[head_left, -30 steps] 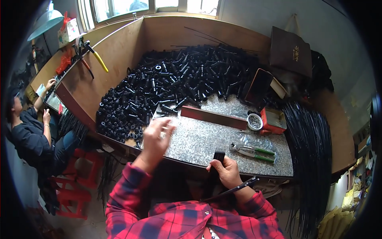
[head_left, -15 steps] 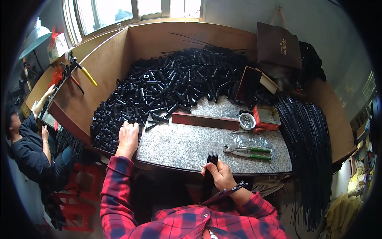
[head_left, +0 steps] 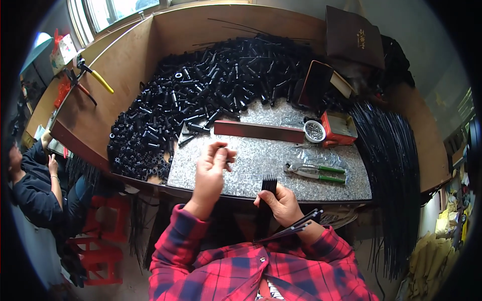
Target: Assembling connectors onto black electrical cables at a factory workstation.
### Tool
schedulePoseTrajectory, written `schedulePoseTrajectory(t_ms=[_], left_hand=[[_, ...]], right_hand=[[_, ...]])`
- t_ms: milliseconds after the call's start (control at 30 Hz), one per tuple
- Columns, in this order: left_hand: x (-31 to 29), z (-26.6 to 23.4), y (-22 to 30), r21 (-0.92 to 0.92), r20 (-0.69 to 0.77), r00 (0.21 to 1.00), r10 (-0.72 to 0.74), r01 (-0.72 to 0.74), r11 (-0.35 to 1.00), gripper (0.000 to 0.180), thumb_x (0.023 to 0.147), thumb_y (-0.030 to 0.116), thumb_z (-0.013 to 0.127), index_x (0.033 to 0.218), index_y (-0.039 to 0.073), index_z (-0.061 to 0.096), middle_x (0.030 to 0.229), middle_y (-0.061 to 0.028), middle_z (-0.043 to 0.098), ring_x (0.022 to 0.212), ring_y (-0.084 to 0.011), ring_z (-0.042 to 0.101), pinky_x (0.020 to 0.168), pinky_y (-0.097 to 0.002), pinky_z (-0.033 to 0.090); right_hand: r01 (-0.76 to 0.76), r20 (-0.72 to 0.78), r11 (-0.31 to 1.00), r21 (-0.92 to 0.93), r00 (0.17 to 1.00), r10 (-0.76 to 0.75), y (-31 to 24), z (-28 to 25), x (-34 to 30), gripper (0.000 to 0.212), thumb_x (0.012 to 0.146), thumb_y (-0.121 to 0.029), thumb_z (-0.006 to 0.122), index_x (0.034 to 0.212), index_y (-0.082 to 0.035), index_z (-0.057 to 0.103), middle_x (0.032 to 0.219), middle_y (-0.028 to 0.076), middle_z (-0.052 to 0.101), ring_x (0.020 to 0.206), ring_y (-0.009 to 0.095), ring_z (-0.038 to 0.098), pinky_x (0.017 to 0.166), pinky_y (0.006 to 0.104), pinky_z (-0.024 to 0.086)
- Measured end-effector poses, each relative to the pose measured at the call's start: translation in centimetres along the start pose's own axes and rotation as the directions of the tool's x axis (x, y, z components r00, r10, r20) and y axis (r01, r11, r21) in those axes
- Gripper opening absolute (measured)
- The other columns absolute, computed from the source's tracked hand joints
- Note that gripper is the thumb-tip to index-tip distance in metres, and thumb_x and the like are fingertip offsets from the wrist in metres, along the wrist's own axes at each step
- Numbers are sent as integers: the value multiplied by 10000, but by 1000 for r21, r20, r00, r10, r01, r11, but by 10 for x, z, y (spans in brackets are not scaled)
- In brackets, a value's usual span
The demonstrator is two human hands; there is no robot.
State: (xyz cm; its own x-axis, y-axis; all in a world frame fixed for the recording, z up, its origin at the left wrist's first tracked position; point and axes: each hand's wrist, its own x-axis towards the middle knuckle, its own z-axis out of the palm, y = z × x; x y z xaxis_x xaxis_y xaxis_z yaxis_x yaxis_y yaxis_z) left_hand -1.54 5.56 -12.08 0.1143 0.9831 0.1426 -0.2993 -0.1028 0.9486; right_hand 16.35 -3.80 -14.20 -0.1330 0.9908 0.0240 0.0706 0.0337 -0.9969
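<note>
My right hand (head_left: 286,206) is gripping an upright bundle of slender black rods (head_left: 269,185), thumb pressing across them, their tips standing in a row above the fist at the near edge of the speckled tabletop (head_left: 231,184). Further pale-tipped rods (head_left: 301,220) are slanting across that wrist. My left hand (head_left: 208,175) is hovering over the tabletop, well apart from the bundle, thumb and fingers pinching what looks like a small dark piece (head_left: 228,164) (too small to identify).

Writing is appearing on the dark brown bag (head_left: 346,42) at upper right: a column of gold characters. Below it, an open red box (head_left: 329,129) is standing just beside a white cup (head_left: 317,141) of small metal bits, and green-handled pliers (head_left: 329,173) are lying nearer to me. Beyond the dark red bar (head_left: 258,132), black tubular parts (head_left: 211,88) are forming a broad heap.
</note>
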Motion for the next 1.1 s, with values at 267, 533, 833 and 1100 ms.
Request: schedulePoseTrajectory(t_ms=[267,533,833,1100], left_hand=[[-7,36,-13,8,92,995,-28,27,1000,211,961,125,488,1153,41,512,948,-69,657,807,-77,569,670,-205,447],[-14,11,-3,-191,208,958,-196,237,953,304,949,110,502,1245,40,519,1061,-97,647,920,-122,605,787,-250,477],[-23,1,-1,-349,273,912,-305,390,852,375,908,45,541,1278,16,488,1094,-154,625,952,-188,630,827,-276,522],[-24,6,-1,-370,341,901,-269,392,842,337,920,61,542,1255,27,516,1069,-121,628,969,-161,616,844,-294,518]], right_hand=[[-25,-4,1000,-2,1000,25,-3,4,-1,233,951,-233,541,868,-18,577,770,29,637,723,85,588,676,231,470],[11,-9,1000,-4,1000,-11,-3,4,1,247,963,-239,516,890,-11,578,772,34,640,713,89,590,667,236,473],[-60,15,998,23,998,59,-10,5,1,287,972,-262,491,909,2,583,807,50,649,763,101,604,713,246,483],[-10,37,1000,-27,999,11,-12,6,1,275,961,-256,519,884,-10,617,795,38,650,739,92,590,682,239,467]])
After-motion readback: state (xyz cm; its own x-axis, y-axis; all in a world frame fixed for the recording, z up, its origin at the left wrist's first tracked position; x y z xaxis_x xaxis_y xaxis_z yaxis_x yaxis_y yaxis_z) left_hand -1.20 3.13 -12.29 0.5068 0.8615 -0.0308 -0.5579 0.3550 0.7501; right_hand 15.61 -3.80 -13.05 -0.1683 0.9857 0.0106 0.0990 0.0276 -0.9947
